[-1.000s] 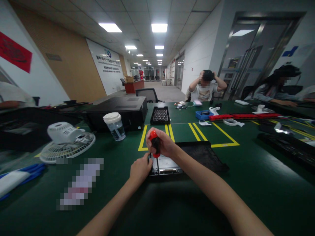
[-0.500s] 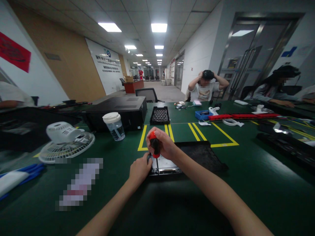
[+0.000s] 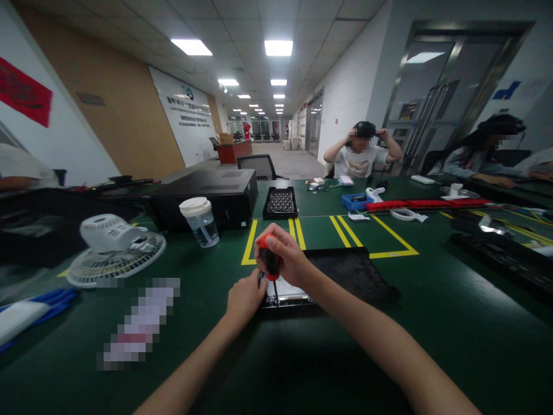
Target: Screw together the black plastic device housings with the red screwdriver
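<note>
- Screwdriver (image 3: 271,266) in right hand (image 3: 286,253), red-and-black handle up, slight tilt, shaft running down to near edge of case (image 3: 348,274), left part. Tip contact too small to tell.
- Right hand: fingers curled closed round the handle.
- Left hand (image 3: 242,297): fingers bent, fingertips at case's left edge, by a small dark bit. Cannot tell if it grips or just presses.
- Case: black, flat on green table (image 3: 449,357), in front of person, part covered by right hand and forearm. Silver plate (image 3: 290,288) in its left part; right part dark.
- Yellow tape (image 3: 393,254) on table just beyond case.
- Tray (image 3: 280,215) beyond hands, rows of small round pieces in it.
- Left side: cup (image 3: 200,225), white lid, in front of black box (image 3: 216,187); white fan (image 3: 113,253) lying down; blue-white glove (image 3: 30,311) nearer.
- Right, farther: blue bin (image 3: 356,204) beside red strip (image 3: 425,204).
- Co-worker (image 3: 358,162) across table, both hands raised to black headgear (image 3: 364,129).
</note>
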`<state>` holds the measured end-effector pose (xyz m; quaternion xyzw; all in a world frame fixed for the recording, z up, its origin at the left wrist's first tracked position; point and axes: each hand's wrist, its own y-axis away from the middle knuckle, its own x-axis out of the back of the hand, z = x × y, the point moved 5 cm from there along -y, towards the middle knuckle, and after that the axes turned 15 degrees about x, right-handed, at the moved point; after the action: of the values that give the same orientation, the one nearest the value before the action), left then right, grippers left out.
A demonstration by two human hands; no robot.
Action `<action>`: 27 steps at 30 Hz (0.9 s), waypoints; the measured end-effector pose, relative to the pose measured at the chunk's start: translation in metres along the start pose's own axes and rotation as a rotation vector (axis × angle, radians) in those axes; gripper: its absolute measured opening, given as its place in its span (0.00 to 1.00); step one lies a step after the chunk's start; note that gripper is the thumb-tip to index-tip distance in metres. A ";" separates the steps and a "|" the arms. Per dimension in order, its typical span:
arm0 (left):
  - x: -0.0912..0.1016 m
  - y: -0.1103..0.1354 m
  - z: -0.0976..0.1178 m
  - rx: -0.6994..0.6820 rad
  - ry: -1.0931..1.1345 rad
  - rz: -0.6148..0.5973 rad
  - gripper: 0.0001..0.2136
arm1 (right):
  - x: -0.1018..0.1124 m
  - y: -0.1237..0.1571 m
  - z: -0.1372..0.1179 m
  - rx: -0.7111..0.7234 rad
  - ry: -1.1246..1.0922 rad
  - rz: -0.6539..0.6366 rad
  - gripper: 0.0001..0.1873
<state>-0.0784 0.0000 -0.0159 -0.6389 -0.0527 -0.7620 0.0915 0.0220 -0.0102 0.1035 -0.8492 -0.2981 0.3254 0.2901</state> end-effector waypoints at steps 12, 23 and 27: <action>0.002 0.001 0.001 0.018 0.004 -0.016 0.17 | 0.003 0.005 -0.006 0.036 0.084 0.093 0.08; 0.002 0.001 0.002 0.032 0.009 -0.027 0.18 | 0.006 0.009 -0.012 0.073 0.148 0.164 0.10; 0.000 0.000 0.001 0.018 0.016 -0.008 0.18 | 0.007 0.008 -0.012 0.085 0.192 0.194 0.11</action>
<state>-0.0771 -0.0002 -0.0157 -0.6317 -0.0612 -0.7670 0.0945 0.0371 -0.0145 0.1023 -0.8882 -0.1713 0.2816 0.3200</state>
